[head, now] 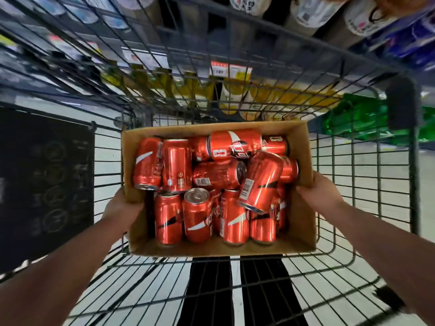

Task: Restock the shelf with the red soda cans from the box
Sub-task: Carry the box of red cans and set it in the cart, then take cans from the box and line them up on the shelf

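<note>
Box [211, 250], judged heavy with loose, slippery red cans [175, 165], is gripped at opposite side walls by left hand [122, 208] and right hand [322, 194].

Open cardboard box [303, 222] – jumbled red soda cans [213, 184] inside, some upright, some lying

A left hand [122, 209] and right hand [322, 194] grip the side walls of an open cardboard box [303, 224] of red soda cans [197, 215] (some upright, others jumbled on top) inside a wire cart [353, 161].
</note>
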`<action>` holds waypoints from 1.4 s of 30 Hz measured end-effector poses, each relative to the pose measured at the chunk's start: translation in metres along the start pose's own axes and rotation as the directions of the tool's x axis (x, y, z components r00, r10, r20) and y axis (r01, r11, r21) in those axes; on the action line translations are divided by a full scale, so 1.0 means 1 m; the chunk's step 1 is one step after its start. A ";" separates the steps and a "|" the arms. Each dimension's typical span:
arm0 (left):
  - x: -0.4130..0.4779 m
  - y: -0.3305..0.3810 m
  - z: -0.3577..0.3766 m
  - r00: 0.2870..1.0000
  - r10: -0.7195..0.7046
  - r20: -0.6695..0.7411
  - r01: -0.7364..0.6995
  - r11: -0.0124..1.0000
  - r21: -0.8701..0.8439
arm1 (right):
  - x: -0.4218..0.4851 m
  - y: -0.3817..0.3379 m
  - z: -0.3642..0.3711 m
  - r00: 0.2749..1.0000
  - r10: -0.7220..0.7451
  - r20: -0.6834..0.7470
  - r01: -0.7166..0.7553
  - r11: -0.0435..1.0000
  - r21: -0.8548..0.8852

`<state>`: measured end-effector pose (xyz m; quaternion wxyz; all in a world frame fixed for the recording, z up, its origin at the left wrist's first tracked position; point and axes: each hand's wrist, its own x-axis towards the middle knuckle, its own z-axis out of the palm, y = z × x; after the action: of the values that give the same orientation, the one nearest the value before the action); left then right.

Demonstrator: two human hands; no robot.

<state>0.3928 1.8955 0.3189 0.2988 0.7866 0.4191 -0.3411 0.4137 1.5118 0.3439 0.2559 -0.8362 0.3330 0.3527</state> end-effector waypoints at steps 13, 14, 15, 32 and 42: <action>-0.094 0.053 0.012 0.905 0.421 0.061 -0.416 0.906 -0.077 | -0.070 -0.040 -0.006 0.989 -0.077 0.127 0.019 0.913 0.407; -0.096 0.053 0.019 0.910 0.405 0.088 -0.402 0.914 -0.053 | -0.069 -0.046 -0.002 0.983 -0.070 0.167 -0.003 0.915 0.404; -0.096 0.049 0.027 0.916 0.389 0.097 -0.389 0.921 -0.020 | -0.068 -0.053 0.002 0.980 -0.061 0.189 -0.022 0.912 0.410; -0.101 0.037 0.084 0.985 0.168 0.044 -0.173 0.968 0.181 | -0.084 -0.035 0.010 0.992 -0.124 -0.024 0.112 0.772 0.626; -0.102 0.026 0.106 0.957 0.283 0.066 -0.290 0.926 0.240 | -0.086 -0.020 0.017 0.986 -0.168 0.011 0.120 0.745 0.657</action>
<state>0.3423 1.7570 0.3414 0.2513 0.8651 0.2495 -0.3553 0.3758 1.5677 0.4025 0.5693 -0.7046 0.3605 0.2223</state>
